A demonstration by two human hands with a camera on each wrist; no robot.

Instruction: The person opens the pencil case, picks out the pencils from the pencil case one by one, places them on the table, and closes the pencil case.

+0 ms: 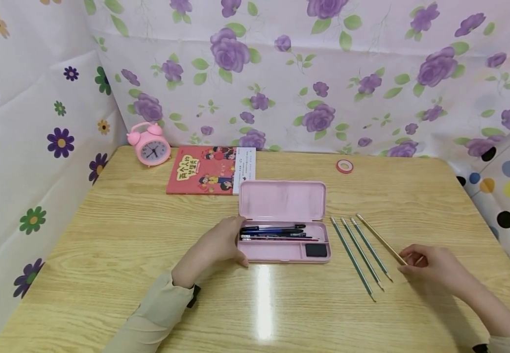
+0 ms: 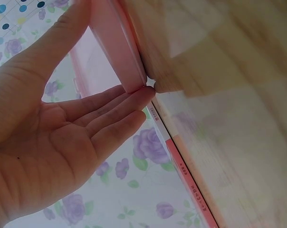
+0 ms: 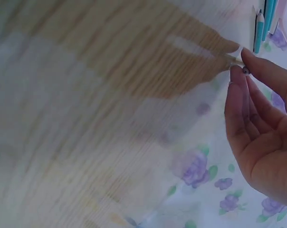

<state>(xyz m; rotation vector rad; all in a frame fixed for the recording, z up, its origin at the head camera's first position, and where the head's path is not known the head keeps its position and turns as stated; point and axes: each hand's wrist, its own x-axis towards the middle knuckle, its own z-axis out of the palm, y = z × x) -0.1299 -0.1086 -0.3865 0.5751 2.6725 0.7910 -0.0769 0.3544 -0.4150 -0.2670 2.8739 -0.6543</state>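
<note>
Person works at a light wood-grain table [image 1: 118,235], both forearms in beige sleeves [image 1: 153,306]. From where I stand, the left hand [image 1: 221,240] is at the left end of an open pink rectangular pencil case [image 1: 268,252]: thumb at the near corner, fingers at the far one, gripping the end between them. The left-wrist view shows these fingers nearly straight, their tips against the case.

Case lies before the person, lid raised at the back. Contents: a bundle of dark pens and pencils [image 1: 277,231] in the long rear compartment; a small black block [image 1: 316,250] in the front right compartment.

Right hand [image 1: 435,267]: thumb and fingertips clamped on the near end of a slim gold pencil [image 1: 381,239]. Its white-tipped far end points toward the back of the table; whether it touches the wood, I cannot tell. Between it and the case lie three slim green pencils [image 1: 362,254], slanted side by side, apart, points toward the person.

Behind: pink twin-bell alarm clock [image 1: 153,150], red illustrated paperback book [image 1: 202,169] near the lid, red-rimmed tape roll [image 1: 344,171]. Purple-flowered white cloth [image 1: 281,73] hangs at the back.
</note>
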